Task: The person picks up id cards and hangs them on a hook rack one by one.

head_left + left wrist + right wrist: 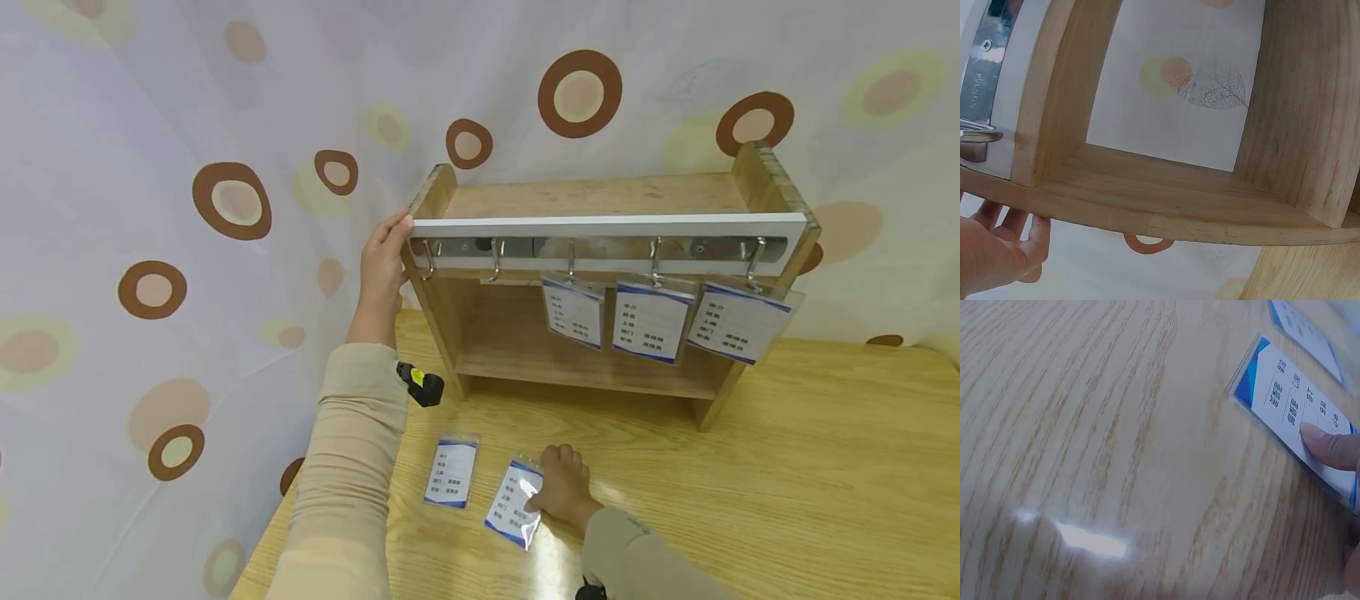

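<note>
My left hand grips the upper left corner of a wooden shelf; in the left wrist view its fingertips bear on the side board's edge. Low over the tabletop, my right hand pinches a badge in a clear sleeve. The right thumb lies across the badge's printed face, while the other fingers are mostly hidden. To its left a second badge lies flat on the table. Three similar badges, one of them the middle badge, hang from metal hooks on the shelf's white front rail.
The shelf stands on a wood-grain table, near a wall covering with brown and cream circles. Several hooks line the rail; the two leftmost, including the end hook, hold no badge. A black wrist camera sticks out from the left sleeve.
</note>
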The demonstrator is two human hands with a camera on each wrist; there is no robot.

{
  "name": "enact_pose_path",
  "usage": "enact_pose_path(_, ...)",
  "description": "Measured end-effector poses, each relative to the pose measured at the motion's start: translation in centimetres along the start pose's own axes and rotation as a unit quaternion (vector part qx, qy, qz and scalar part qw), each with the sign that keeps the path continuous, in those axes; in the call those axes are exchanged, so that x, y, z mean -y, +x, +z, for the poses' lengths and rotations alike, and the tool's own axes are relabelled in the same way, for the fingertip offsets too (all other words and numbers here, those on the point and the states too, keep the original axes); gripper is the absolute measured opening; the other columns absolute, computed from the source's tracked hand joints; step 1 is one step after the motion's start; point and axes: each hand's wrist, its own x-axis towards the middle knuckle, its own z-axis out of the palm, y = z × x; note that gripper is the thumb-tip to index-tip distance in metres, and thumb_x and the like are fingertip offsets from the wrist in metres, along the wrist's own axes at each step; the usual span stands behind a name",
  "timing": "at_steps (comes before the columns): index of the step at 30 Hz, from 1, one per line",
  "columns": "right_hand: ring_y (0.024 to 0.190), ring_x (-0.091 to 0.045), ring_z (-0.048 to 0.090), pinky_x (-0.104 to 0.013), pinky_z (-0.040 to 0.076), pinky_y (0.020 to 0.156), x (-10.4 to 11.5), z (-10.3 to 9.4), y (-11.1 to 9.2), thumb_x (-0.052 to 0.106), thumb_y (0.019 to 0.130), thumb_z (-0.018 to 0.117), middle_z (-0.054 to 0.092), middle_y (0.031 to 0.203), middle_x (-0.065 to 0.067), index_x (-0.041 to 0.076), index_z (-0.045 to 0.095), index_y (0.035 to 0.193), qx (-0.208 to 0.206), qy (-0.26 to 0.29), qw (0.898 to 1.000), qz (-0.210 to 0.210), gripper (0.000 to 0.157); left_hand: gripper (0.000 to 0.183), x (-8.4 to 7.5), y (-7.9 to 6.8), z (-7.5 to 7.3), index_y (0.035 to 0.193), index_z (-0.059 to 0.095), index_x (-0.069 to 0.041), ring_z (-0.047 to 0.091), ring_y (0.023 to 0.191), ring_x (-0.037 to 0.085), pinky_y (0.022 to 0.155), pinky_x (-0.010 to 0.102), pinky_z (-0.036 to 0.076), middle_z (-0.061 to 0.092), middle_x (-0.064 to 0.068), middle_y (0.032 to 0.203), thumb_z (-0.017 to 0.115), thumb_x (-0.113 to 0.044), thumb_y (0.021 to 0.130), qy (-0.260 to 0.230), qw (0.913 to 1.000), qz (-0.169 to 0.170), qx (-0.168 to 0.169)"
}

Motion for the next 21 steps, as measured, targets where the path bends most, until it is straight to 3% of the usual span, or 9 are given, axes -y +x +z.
enact_pose_path(3, 0.073, -0.020, 0.039, -0.038, 0.026, 0.068, 0.1, -0.4, -0.1, 0.016, 0.055, 0.079, 0.044, 0.079, -0.002, 0.004, 0.043, 0.089, 0.001, 0.039, 0.999, 0.004, 0.051, 0.035, 0.1, 0.1, 0.0, 0.117, 0.054, -0.014, 0.035, 0.114, 0.016, 0.089, 0.049, 0.030, 0.044, -0.001, 0.124, 0.053, -0.029, 0.085, 0.000, 1.0000, -0.002, 0.001)
enact_pose_path(7, 0.063, -0.016, 0.047, -0.034, 0.036, 0.065, 0.3, -1.2, -0.3, 0.003, 0.069, 0.068, 0.053, 0.076, -0.005, 0.001, 0.042, 0.093, 0.011, 0.119, 0.993, 0.004, 0.036, 0.035, 0.1, 0.0, 0.0, 0.117, 0.055, -0.015, 0.035, 0.114, 0.015, 0.088, 0.048, 0.031, 0.044, -0.002, 0.124, 0.054, -0.029, 0.085, -0.004, 1.0000, -0.002, 0.001)
enact_pose_path(10, 0.075, -0.029, 0.055, -0.035, 0.045, 0.062, 0.3, -1.8, -0.3, -0.004, 0.073, 0.062, 0.056, 0.089, -0.018, 0.000, 0.042, 0.095, 0.009, 0.167, 0.986, -0.017, 0.030, 0.035, 0.1, -0.1, -0.1, 0.117, 0.054, -0.015, 0.035, 0.115, 0.015, 0.088, 0.048, 0.031, 0.044, -0.002, 0.125, 0.054, -0.029, 0.085, -0.001, 1.0000, 0.000, 0.001)
enact_pose_path(13, 0.090, -0.038, 0.052, -0.040, 0.044, 0.073, 0.3, -2.3, -0.1, -0.008, 0.073, 0.060, 0.054, 0.097, -0.024, 0.000, 0.043, 0.095, -0.005, 0.195, 0.980, -0.041, 0.029, 0.035, 0.1, -0.1, -0.1, 0.117, 0.054, -0.016, 0.034, 0.115, 0.015, 0.088, 0.049, 0.031, 0.043, -0.002, 0.125, 0.053, -0.029, 0.085, 0.006, 1.0000, 0.001, -0.001)
enact_pose_path(21, 0.069, -0.018, 0.048, -0.029, 0.044, 0.059, 0.9, -3.5, 0.2, -0.011, 0.074, 0.057, 0.048, 0.077, -0.007, 0.000, 0.046, 0.092, -0.031, 0.220, 0.972, -0.074, 0.024, 0.036, 0.1, 0.0, 0.0, 0.118, 0.053, -0.016, 0.034, 0.116, 0.016, 0.089, 0.049, 0.029, 0.042, -0.002, 0.127, 0.052, -0.030, 0.086, 0.009, 1.0000, -0.002, 0.002)
